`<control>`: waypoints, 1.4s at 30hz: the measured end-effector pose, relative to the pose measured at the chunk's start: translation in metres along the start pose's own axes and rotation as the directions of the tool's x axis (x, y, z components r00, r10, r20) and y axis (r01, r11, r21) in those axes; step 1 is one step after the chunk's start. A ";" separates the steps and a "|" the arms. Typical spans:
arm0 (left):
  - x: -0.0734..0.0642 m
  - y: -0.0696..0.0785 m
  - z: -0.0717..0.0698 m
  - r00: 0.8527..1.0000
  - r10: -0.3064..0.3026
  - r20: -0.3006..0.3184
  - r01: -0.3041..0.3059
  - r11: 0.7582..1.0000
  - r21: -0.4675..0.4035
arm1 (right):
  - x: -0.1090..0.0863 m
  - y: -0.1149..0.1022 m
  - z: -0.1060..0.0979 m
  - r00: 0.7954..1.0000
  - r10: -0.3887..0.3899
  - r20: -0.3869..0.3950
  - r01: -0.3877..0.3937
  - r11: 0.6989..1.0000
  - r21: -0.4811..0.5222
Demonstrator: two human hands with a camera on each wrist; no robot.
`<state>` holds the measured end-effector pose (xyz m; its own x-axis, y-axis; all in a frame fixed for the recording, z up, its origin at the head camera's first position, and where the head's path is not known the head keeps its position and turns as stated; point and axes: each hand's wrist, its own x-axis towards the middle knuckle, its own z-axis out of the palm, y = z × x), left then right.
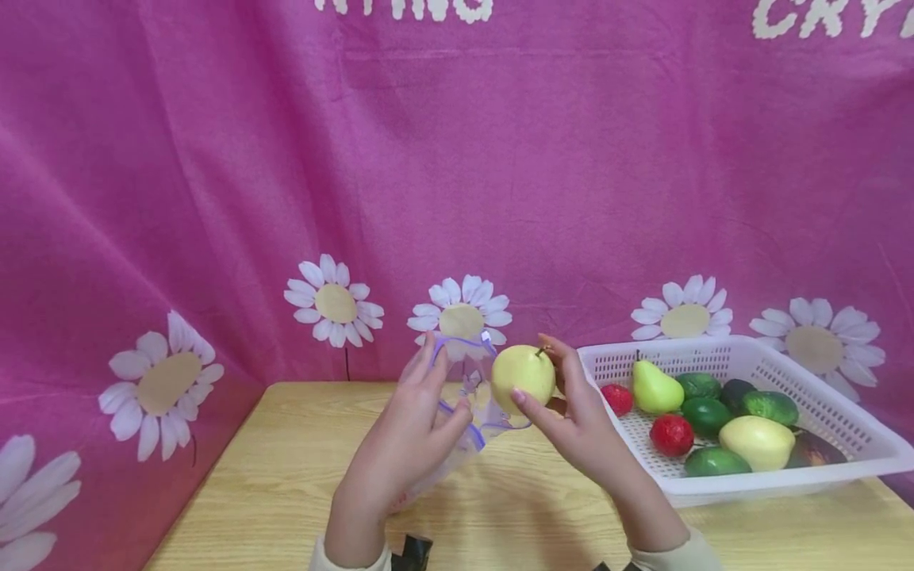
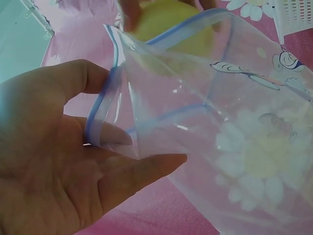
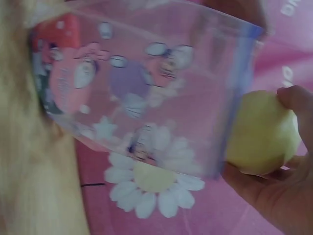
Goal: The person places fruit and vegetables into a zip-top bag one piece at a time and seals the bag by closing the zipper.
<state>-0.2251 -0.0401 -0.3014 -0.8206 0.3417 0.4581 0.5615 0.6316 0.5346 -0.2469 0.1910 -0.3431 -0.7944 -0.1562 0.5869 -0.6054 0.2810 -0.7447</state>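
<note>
Left of a white perforated basket (image 1: 785, 480), above a wood-grain counter (image 1: 300, 476), a person's bare hands hold a clear plastic bag (image 3: 146, 88) and a round yellow pear (image 1: 523, 377). The right hand (image 1: 581, 432), the nearer of the two to the basket, has its grip curled round the pear, the thumb on the near face and a finger close to the stem. Farther left of the basket, the left hand (image 1: 407, 420) pinches the bag at its blue-edged mouth, the rim caught between the fingers of its grip. Between the basket and the left hand, the pear sits right at that mouth, overlapping the blue strip; whether any of the fruit lies inside, the views do not settle. Cartoon figures in pink and purple decorate the film. Inside the basket rest a green pear (image 1: 657, 388), two red fruits (image 1: 671, 435), a pale yellow oval fruit (image 1: 757, 442), a reddish-dark piece (image 1: 816, 450) at the right and several green pieces (image 1: 717, 461). Behind the basket and across to its left hangs a magenta cloth (image 1: 500, 174) with large white daisies (image 1: 685, 321) and partly cropped pale lettering (image 1: 828, 16).
</note>
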 end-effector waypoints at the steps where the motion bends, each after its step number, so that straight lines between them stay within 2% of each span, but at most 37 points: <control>1: 0.000 0.000 0.001 1.000 0.005 0.000 -0.005 1.000 -0.002 | 0.000 0.002 0.005 1.000 -0.005 0.007 0.005 1.000 -0.011; 5: -0.001 0.001 0.003 1.000 0.020 0.001 -0.020 1.000 -0.015 | -0.003 0.006 0.013 0.998 0.005 0.061 -0.001 0.998 -0.064; 10: 0.000 0.001 0.003 0.999 0.028 -0.018 -0.028 0.999 -0.014 | -0.004 0.007 0.009 0.990 -0.009 0.138 0.028 0.991 -0.134; 17: 0.003 0.001 0.001 0.999 0.010 -0.051 -0.010 1.000 0.013 | -0.004 0.002 0.005 0.970 -0.035 0.240 0.075 0.984 -0.159; 23: 0.003 -0.001 0.001 0.997 0.023 -0.069 -0.023 1.000 -0.005 | -0.004 -0.002 0.005 0.967 -0.019 0.253 0.055 0.989 -0.136; 28: 0.003 -0.002 0.001 0.997 0.031 -0.077 -0.032 0.999 -0.009 | -0.006 -0.003 0.005 0.968 0.000 0.251 0.040 0.987 -0.155; 35: 0.004 -0.001 -0.001 0.998 -0.002 -0.059 0.000 0.999 -0.039 | -0.007 -0.002 0.006 0.968 -0.020 0.250 0.074 0.975 -0.209; 42: 0.005 -0.003 -0.004 0.998 -0.042 -0.050 0.040 0.998 -0.046 | -0.005 -0.001 0.007 0.963 -0.047 0.266 0.107 0.970 -0.216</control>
<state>-0.2304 -0.0431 -0.2980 -0.8370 0.2800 0.4701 0.5329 0.6121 0.5843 -0.2421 0.1853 -0.3474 -0.7496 -0.4150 0.5156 -0.6618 0.4610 -0.5912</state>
